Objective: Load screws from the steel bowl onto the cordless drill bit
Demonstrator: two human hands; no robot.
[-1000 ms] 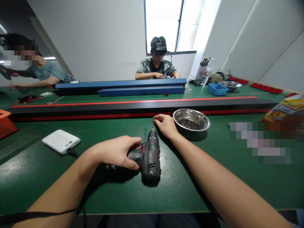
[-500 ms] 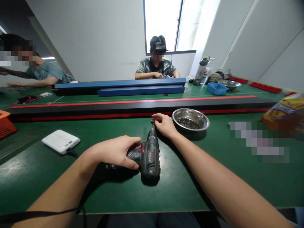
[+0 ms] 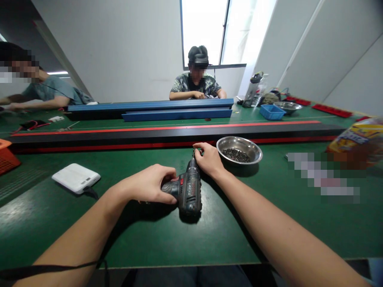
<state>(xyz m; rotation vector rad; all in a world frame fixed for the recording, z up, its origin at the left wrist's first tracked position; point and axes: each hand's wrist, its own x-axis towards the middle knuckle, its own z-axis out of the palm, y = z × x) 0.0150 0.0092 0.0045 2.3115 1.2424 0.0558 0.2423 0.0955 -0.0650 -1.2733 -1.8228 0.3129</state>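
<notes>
My left hand (image 3: 154, 185) is wrapped around the grip of a black cordless drill (image 3: 190, 191). The drill lies low over the green table, its bit pointing away from me toward the long black bar (image 3: 149, 137) with red edges. At the bit's tip my right hand (image 3: 208, 158) is closed in a pinch, with a small dark screw (image 3: 194, 150) mostly hidden by the fingers. Just right of that hand stands a steel bowl (image 3: 255, 156) holding many small dark screws (image 3: 236, 155).
To the left lie a white power bank (image 3: 76, 178) with a cable and an orange basket (image 3: 8, 157). Blue bars (image 3: 179, 115), a blue tray (image 3: 272, 112) and bottles (image 3: 253, 89) are farther back. A snack bag (image 3: 357, 143) stands right. Two people (image 3: 196, 85) sit across the table.
The drill has moved slightly forward in my left hand, bringing its bit up to the fingertips of my right hand. My right hand has shifted only a little.
</notes>
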